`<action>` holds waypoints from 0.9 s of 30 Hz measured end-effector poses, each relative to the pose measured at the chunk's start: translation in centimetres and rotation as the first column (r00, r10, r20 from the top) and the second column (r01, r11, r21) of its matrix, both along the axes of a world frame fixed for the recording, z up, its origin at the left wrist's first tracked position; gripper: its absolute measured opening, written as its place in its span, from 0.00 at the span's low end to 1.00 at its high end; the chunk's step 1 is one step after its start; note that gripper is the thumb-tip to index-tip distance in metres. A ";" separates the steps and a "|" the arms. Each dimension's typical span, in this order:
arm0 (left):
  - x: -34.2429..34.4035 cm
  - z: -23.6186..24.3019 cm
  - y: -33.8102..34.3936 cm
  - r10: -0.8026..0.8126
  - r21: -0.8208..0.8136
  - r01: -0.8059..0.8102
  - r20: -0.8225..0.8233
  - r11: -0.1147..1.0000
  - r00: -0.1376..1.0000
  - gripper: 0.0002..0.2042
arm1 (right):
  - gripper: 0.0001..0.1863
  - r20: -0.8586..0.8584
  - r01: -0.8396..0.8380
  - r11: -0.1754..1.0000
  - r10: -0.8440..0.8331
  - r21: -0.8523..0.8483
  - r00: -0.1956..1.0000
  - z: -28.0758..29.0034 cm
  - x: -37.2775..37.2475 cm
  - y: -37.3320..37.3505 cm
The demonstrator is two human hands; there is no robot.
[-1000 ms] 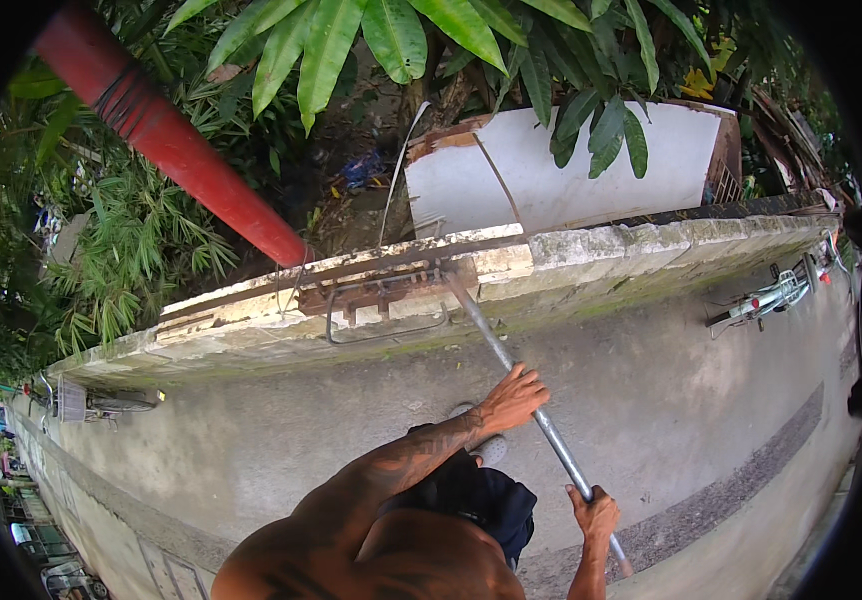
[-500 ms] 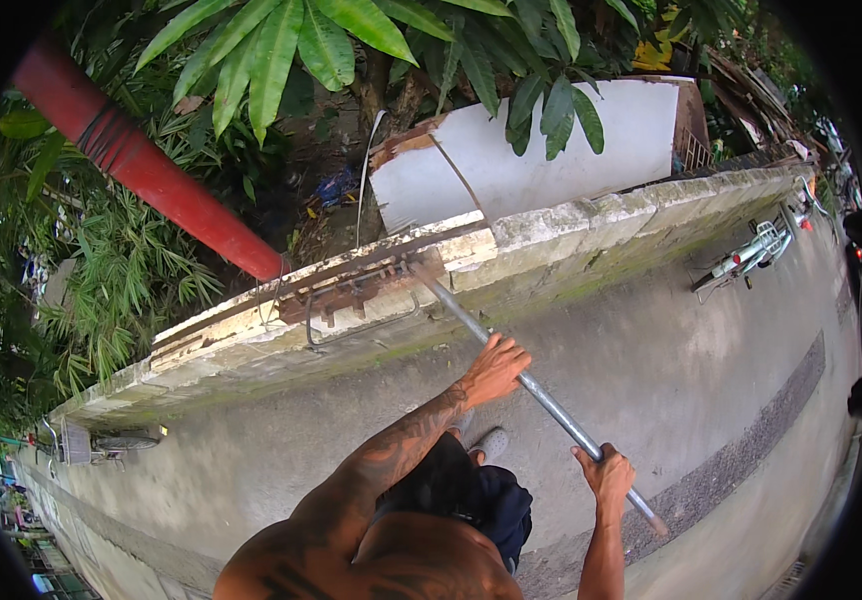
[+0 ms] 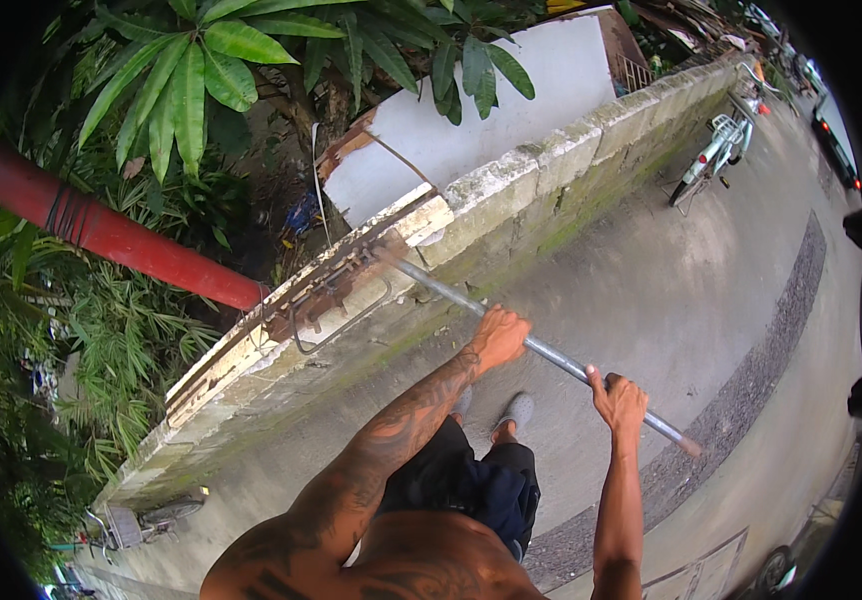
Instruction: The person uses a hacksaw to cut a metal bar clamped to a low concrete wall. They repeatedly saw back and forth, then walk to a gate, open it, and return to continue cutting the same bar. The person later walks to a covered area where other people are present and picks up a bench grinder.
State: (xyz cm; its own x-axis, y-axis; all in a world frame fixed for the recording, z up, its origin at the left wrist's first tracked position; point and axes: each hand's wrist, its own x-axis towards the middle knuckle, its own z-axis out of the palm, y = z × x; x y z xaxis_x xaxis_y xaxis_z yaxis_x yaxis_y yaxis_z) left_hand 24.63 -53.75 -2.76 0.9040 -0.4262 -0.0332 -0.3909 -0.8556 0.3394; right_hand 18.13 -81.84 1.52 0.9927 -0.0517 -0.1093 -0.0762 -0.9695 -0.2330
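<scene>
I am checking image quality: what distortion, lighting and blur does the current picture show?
Head view: the wall looks bowed; head view: pale patches on the pavement, dark undergrowth at left; head view: the metal pipe looks slightly blurred at its wall end.

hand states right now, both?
Left hand: closed, holding the pipe.
Right hand: closed, holding the same pipe, farther from the wall.
</scene>
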 end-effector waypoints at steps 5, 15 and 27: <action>-1.6 -1.2 0.2 -0.013 -0.049 0.022 0.172 0.999 0.985 0.06 | 0.32 0.135 0.182 0.982 -0.175 -0.042 0.975 -2.0 -2.7 1.3; -6.4 -0.9 4.2 -0.211 -0.061 0.241 0.312 0.969 0.926 0.05 | 0.27 0.306 0.348 0.929 -0.297 -0.128 0.904 -1.6 -13.6 7.2; -9.7 -0.9 7.3 -0.322 -0.055 0.370 0.388 0.927 0.863 0.06 | 0.30 0.344 0.459 0.878 -0.393 -0.135 0.853 0.5 -20.2 12.9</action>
State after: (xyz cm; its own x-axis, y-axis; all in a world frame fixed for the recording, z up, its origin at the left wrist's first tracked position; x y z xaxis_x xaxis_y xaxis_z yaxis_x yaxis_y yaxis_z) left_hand 14.96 -46.42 -3.67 0.6341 -0.6927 0.3437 -0.7706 -0.6027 0.2071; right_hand -2.04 -68.97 1.99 0.8502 -0.4650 0.2466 -0.4516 -0.8851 -0.1123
